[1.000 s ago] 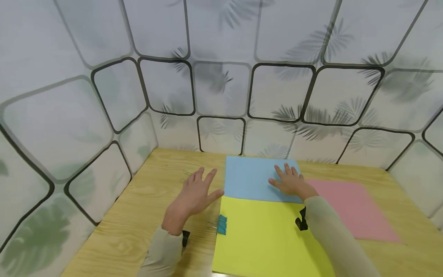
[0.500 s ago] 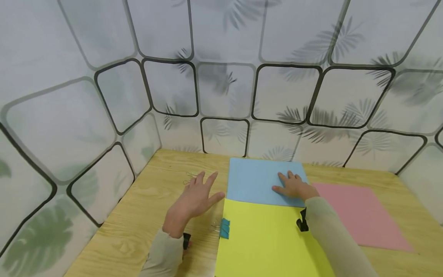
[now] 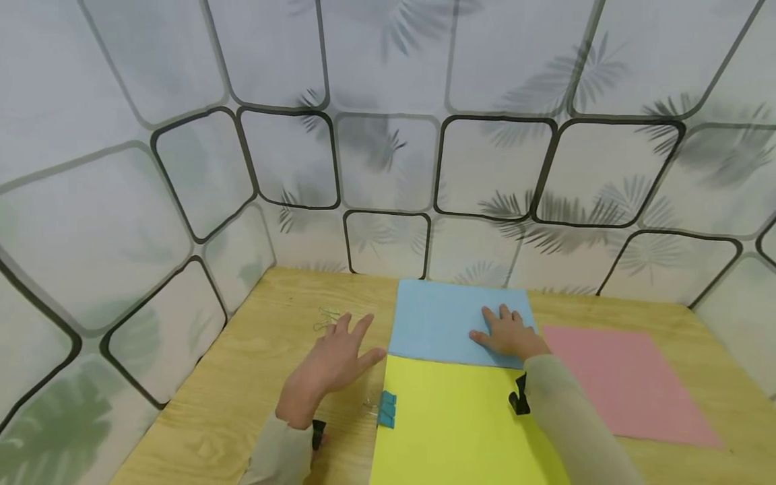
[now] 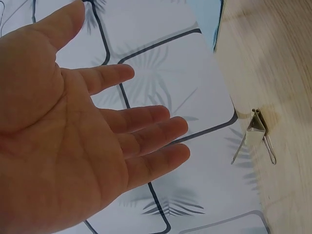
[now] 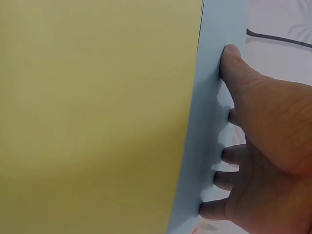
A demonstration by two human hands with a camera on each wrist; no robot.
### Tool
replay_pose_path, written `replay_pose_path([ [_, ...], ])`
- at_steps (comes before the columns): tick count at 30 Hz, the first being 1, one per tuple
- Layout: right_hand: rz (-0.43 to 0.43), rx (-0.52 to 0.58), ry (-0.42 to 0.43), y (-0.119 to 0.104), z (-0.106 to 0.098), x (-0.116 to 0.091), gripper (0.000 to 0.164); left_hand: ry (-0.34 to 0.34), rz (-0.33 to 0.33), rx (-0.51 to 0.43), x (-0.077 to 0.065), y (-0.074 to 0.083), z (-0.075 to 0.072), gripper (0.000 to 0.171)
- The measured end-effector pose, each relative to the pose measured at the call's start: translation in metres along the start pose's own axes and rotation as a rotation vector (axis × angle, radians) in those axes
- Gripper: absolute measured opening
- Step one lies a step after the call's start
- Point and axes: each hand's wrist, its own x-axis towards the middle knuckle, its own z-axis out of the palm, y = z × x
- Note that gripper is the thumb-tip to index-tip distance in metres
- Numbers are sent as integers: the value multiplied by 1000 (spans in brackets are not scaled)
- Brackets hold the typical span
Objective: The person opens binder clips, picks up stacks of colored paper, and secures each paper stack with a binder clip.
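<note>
Table [image 3: 230, 384], right hand [image 3: 508, 334], apparently touching blue sheet [image 3: 435, 322]

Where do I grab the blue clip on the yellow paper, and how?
I'd pinch its thin wire handles between thumb and finger, coming in from the left. The blue clip sits at the left edge of the yellow paper, and its handles stick out leftward over the wooden table. Your left hand is nearer, so it's probably easiest.
</note>
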Motion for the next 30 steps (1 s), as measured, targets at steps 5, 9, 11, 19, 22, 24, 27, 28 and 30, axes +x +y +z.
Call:
replay_pose_path([
  [5, 11, 12, -6, 0, 0, -1, 81, -19, -18, -28, -3, -2, 1, 67],
  [9, 14, 19, -26, 0, 5, 1, 81, -31, -43, -29, -7, -6, 3, 68],
  [11, 14, 18, -19, 0, 6, 2, 81, -23, -49, -22, -7, -8, 1, 68],
  [19, 19, 26, 9, 2, -1, 2, 80, -34, -50, -14, -9, -9, -11, 65],
  [22, 16, 33, -8, 4, 1, 1, 81, -60, -65, -11, -11, -11, -14, 65],
  [24, 14, 34, -7, 5, 2, 2, 81, -67, -76, -13, -12, -11, -16, 65],
  [27, 13, 36, -4, 4, 0, 2, 81, -74, -95, -26, -13, -9, -18, 64],
  [28, 14, 39, -4, 3, -1, 2, 81, -77, -99, -33, -13, -9, -18, 64],
  [30, 24, 50, -12, 1, -3, 1, 81, -88, -103, -47, -14, -7, -18, 64],
])
